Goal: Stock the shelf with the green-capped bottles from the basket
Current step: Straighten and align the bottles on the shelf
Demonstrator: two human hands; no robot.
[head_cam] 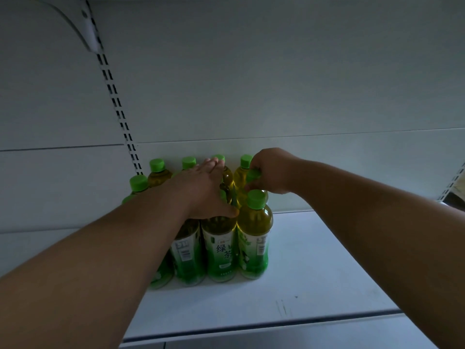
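Your left hand (205,191) lies flat and open over the cluster of green-capped bottles (221,248), fingers straight and reaching toward the back wall, the thumb pressed against the shoulder of a front-row bottle. Your right hand (270,172) is curled around the green cap (253,175) of one bottle in the rightmost column, pinching it from above; the body of that bottle is mostly hidden behind the front right bottle (254,235). All the bottles stand upright, long axes vertical, caps up, packed touching one another in rows at the back left of the white shelf (327,273), close against the rear panel and beside the slotted upright (118,109). The front row shows white and green labels facing you. The shelf's right part and front edge carry nothing you can see. The basket is out of view.
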